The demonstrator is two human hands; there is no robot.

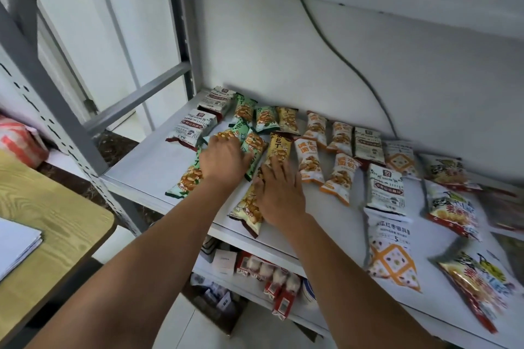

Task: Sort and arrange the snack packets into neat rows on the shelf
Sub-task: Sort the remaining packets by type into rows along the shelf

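Note:
Many snack packets lie flat on the white shelf [147, 167]. My left hand [224, 160] rests palm down on a cluster of green packets [187, 180], fingers curled over them. To its right, my right hand [279, 193] presses flat on two yellow packets [246, 207], one near the shelf's front edge and another yellow packet [279, 147] above it. Orange packets [309, 161] lie to the right of my hands. White packets [192, 127] sit at the back left. Whether either hand grips a packet or only presses on it is unclear.
More white, diamond-patterned [392, 258] and red-edged packets [453, 207] spread across the shelf's right side. A dark cable [348, 65] runs down the back wall. A wooden table [51, 207] with paper stands at left. The lower shelf holds boxes and red packets [280, 280].

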